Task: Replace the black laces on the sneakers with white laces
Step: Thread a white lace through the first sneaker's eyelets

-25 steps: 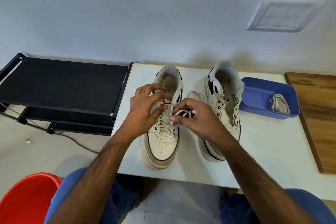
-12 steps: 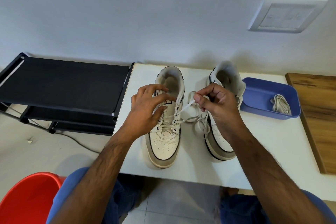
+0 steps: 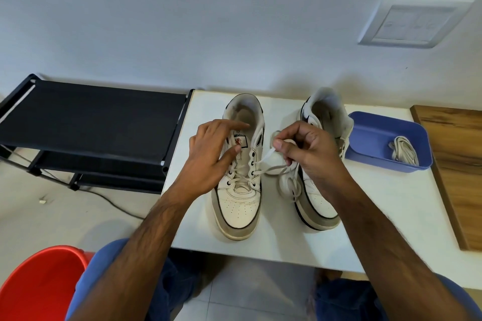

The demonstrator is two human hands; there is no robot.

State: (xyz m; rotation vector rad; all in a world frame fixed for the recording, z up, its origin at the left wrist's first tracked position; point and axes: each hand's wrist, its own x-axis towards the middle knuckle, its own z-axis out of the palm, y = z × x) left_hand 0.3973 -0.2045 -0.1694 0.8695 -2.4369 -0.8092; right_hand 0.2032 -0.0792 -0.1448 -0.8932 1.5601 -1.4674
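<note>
White tabletop (image 3: 378, 216), rectangular, set against a pale wall; carries two sneakers side by side, toes toward the person, and a tray at 2 o'clock. Black rack (image 3: 91, 122), low, beside the tabletop at 9 o'clock. Wooden board (image 3: 459, 164) along the tabletop's 3 o'clock edge. Red bucket (image 3: 36, 284) on the floor at 7 o'clock. Wall switch plate (image 3: 414, 22) at 1 o'clock, high on the wall. Left sneaker (image 3: 238, 206), white with grey toe band and dark trim, upright near the tabletop's centre, its lower eyelets already threaded with a white lace (image 3: 273, 169). Right sneaker (image 3: 319, 214), same make, just beside the first at 3 o'clock, eyelets largely hidden by the hand. Blue tray (image 3: 365, 138), shallow, just beside the right sneaker, holding a coiled spare white lace (image 3: 404, 150). Left hand (image 3: 211, 159), over the left sneaker's near side, fingers extended and spread, forefinger pointing across the tongue, thumb touching the lacing area; grip released. Right hand (image 3: 310, 151), raised between the two sneakers, grip pinching the white lace end between thumb and forefinger, the strand running taut from the left sneaker's eyelets, slack loops hanging below the hand.
</note>
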